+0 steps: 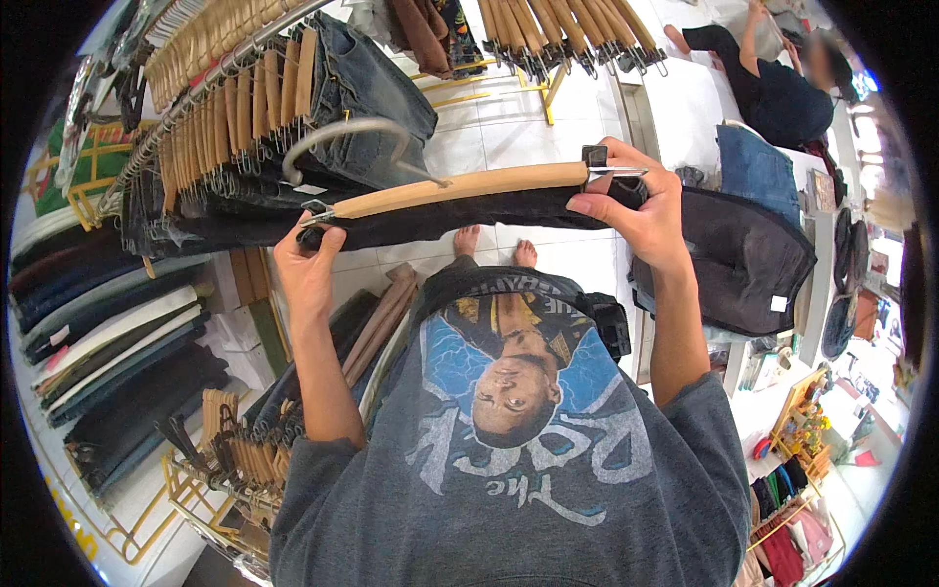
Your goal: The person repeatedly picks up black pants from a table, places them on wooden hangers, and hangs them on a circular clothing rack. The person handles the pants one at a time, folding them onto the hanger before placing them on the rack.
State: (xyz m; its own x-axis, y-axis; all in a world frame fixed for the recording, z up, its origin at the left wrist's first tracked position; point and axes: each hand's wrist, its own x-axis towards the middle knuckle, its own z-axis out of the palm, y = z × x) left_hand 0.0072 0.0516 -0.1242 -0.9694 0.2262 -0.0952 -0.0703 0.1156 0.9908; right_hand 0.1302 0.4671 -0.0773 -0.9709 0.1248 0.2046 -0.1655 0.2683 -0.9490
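Observation:
Before my chest is a wooden clip hanger with a metal hook pointing away from me. A dark garment, its waistband stretched along the bar, hangs just beneath it. My left hand grips the clip and the garment's edge at the left end. At the other end, my right hand holds the right clip between thumb and fingers, along with the cloth. I cannot tell whether either clip is fastened on the cloth.
A rail of wooden hangers with dark jeans stands at the left. Folded trousers fill shelves below it. To the right, dark trousers and blue jeans lie on a counter. Another person sits beyond.

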